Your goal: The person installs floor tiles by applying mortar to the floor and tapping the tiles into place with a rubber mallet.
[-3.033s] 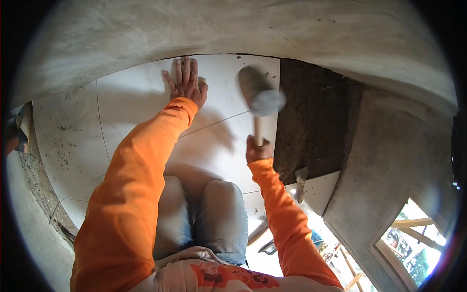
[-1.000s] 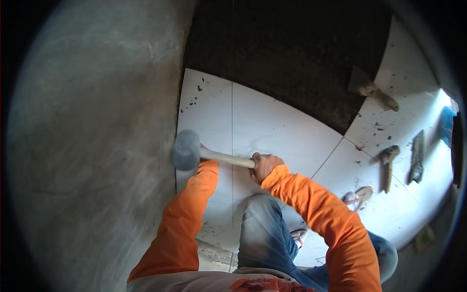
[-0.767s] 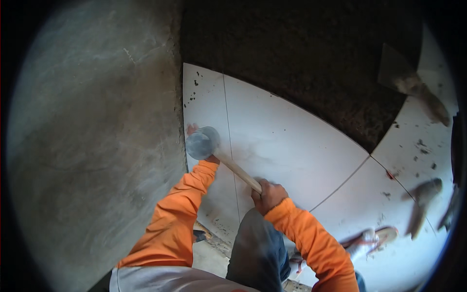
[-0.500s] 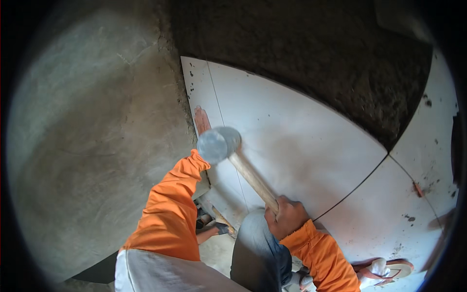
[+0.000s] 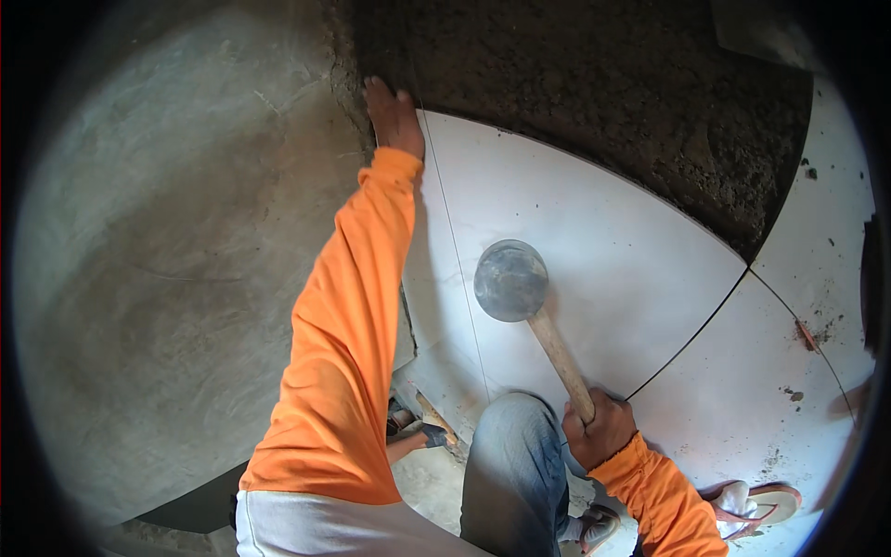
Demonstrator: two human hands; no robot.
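In my right hand is the wooden handle of a rubber mallet, its round grey-black head over a large white floor tile. I cannot tell whether the head touches the tile. My left hand reaches forward to the tile's far left corner, beside the rough grey wall. Its fingers are stretched out and hold nothing. A thin taut string runs lengthwise near the tile's left side.
Dark wet mortar lies beyond the tile's far edge. More white tiles adjoin on the right, with crumbs and a small orange-red piece at a joint. At lower right is a sandaled foot; another person's gloved hand shows below the wall.
My left hand has slid forward along the wall side to the tile's far corner. The mallet and my right hand have shifted right, and the mallet head has moved off the left edge.
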